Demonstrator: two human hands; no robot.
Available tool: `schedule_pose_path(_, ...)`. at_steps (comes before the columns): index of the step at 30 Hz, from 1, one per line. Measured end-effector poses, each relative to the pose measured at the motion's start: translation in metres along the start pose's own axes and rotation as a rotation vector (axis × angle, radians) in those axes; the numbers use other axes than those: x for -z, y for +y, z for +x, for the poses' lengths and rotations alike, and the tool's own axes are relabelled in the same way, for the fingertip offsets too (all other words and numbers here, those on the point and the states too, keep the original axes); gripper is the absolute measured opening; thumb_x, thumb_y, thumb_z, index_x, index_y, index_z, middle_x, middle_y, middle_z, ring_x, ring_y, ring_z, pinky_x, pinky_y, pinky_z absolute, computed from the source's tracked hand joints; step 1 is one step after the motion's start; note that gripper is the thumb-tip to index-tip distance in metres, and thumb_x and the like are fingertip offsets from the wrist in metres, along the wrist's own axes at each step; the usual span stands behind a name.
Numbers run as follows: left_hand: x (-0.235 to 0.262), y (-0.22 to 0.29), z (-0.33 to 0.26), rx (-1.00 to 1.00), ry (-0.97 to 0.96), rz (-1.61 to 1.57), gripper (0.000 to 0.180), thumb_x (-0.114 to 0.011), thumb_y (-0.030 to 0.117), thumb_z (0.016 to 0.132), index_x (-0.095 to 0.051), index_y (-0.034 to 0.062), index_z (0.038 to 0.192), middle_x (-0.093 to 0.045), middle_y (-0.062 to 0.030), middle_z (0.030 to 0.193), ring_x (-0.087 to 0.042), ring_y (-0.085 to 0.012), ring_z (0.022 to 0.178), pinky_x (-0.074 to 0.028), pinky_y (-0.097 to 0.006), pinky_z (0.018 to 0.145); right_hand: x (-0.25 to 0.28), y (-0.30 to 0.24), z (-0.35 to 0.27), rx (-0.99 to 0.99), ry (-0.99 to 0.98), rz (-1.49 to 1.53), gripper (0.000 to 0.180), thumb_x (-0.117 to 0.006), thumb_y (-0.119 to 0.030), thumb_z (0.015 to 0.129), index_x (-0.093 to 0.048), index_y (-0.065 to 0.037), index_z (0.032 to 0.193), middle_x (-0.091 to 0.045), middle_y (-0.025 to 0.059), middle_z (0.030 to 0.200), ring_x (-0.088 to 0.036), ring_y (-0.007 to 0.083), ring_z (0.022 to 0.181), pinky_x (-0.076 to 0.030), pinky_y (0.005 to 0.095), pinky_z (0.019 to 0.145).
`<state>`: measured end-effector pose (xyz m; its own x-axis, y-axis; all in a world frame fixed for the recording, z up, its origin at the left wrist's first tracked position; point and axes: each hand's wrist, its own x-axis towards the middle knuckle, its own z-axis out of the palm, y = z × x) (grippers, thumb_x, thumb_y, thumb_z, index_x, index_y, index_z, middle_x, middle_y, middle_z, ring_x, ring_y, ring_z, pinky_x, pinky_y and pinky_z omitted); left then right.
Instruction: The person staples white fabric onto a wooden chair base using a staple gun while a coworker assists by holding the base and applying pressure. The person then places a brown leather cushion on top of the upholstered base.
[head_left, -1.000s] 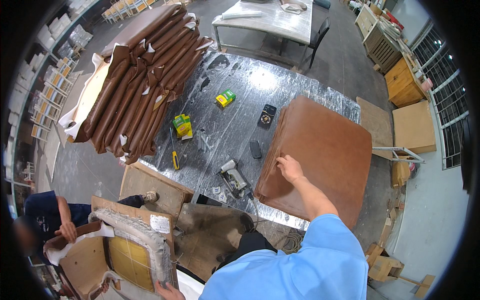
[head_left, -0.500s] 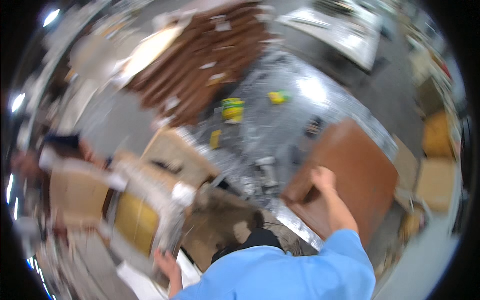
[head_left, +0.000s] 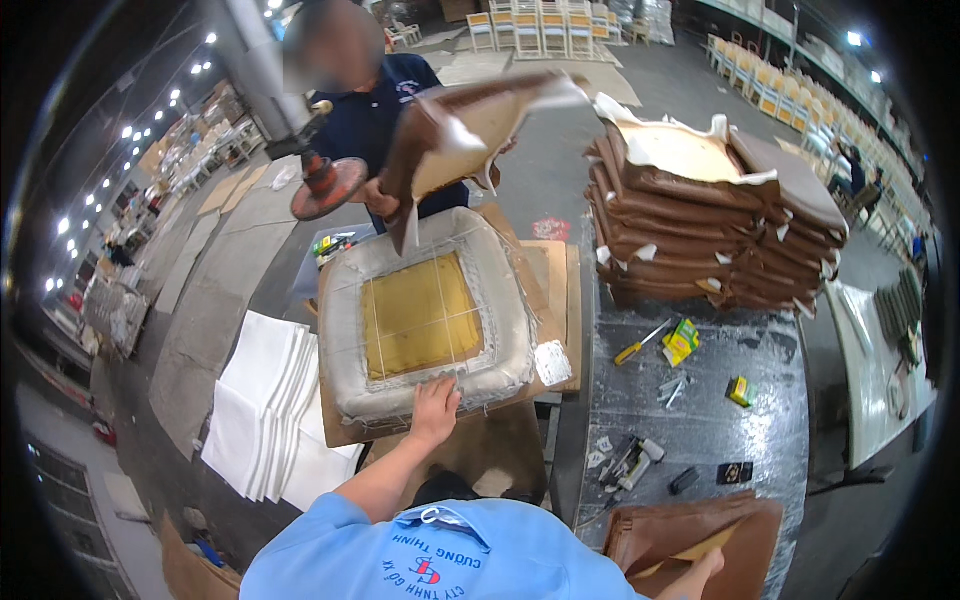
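Observation:
My left hand [head_left: 437, 408] lies with its fingers stretched out on the near edge of a pale padded seat cushion [head_left: 505, 330]. The cushion has a yellow-brown middle panel crossed by thin lines, and it lies on a brown board. At the lower right, my right hand [head_left: 712, 566] is closed at a stack of brown leather-like sheets [head_left: 640, 525]; a tan underside shows beside it, and its fingertips are partly hidden. Across the cushion, a co-worker in a dark shirt holds up a brown-covered seat [head_left: 455, 150] with a pale underside.
A pile of brown covered seats [head_left: 670, 230] stands on the grey table [head_left: 690, 420]. Nearby lie a yellow-handled screwdriver [head_left: 630, 352], small yellow-green boxes [head_left: 681, 342] and a staple gun [head_left: 638, 462]. White sheets [head_left: 262, 400] are stacked left. A post with a red disc [head_left: 328, 188] hangs by the co-worker.
My view has swung left and steadied, bringing the cushion to the middle. My left hand has come onto the cushion's near edge. My right hand remains at the brown sheets.

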<state>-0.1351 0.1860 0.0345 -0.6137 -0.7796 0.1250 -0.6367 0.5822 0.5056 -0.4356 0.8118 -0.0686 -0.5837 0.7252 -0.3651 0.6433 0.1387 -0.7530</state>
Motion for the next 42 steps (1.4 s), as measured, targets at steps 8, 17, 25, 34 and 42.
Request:
schedule_pose_path(8, 0.007, -0.010, 0.002, -0.043, 0.098, -0.080, 0.033, -0.064, 0.023, 0.100, -0.069, 0.0026, 0.126, -0.068, -0.0171, 0.129, -0.060, -0.0397, 0.126, -0.042, -0.055, 0.112, 0.068, -0.016, -0.049, 0.418, 0.103, -0.464, 0.042, -0.066, -0.033, 0.093, -0.078, 0.003, 0.110, -0.078, 0.0178, 0.107, -0.073, 0.0349, 0.095, -0.058, 0.0479, 0.085)
schedule_pose_path(17, -0.008, 0.013, 0.006, -0.282, 0.057, -0.173, 0.032, -0.071, 0.020, 0.095, -0.071, 0.0073, 0.125, -0.066, -0.0151, 0.125, -0.061, -0.0367, 0.121, -0.046, -0.050, 0.108, 0.119, -0.013, -0.101, 0.619, 0.101, -0.599, 0.048, -0.063, -0.041, 0.099, -0.078, 0.001, 0.116, -0.078, 0.0206, 0.111, -0.073, 0.0372, 0.104, -0.058, 0.0475, 0.090)
schedule_pose_path(25, -0.015, -0.001, -0.008, -0.373, 0.102, -0.064, 0.041, -0.067, 0.025, 0.099, -0.063, 0.0138, 0.138, -0.060, -0.0114, 0.140, -0.055, -0.0339, 0.134, -0.036, -0.052, 0.120, 0.126, 0.023, -0.136, 0.599, -0.058, -0.733, 0.055, -0.067, -0.048, 0.098, -0.078, 0.004, 0.113, -0.078, 0.0254, 0.111, -0.072, 0.0424, 0.106, -0.056, 0.0518, 0.091)
schedule_pose_path(34, -0.005, -0.011, -0.014, -0.365, 0.088, -0.109, 0.037, -0.067, 0.025, 0.099, -0.065, 0.0138, 0.133, -0.063, -0.0094, 0.135, -0.057, -0.0315, 0.131, -0.038, -0.052, 0.118, 0.141, 0.008, -0.128, 0.616, -0.055, -0.761, 0.052, -0.066, -0.043, 0.098, -0.077, 0.006, 0.112, -0.077, 0.0284, 0.110, -0.072, 0.0451, 0.105, -0.055, 0.0523, 0.092)
schedule_pose_path(42, 0.000, -0.014, -0.013, -0.353, 0.046, -0.135, 0.033, -0.068, 0.023, 0.097, -0.068, 0.0112, 0.128, -0.064, -0.0099, 0.130, -0.059, -0.0315, 0.127, -0.040, -0.052, 0.115, 0.144, -0.006, -0.123, 0.649, 0.010, -0.695, 0.045, -0.065, -0.036, 0.099, -0.078, 0.006, 0.110, -0.076, 0.0293, 0.110, -0.071, 0.0479, 0.106, -0.056, 0.0517, 0.095)
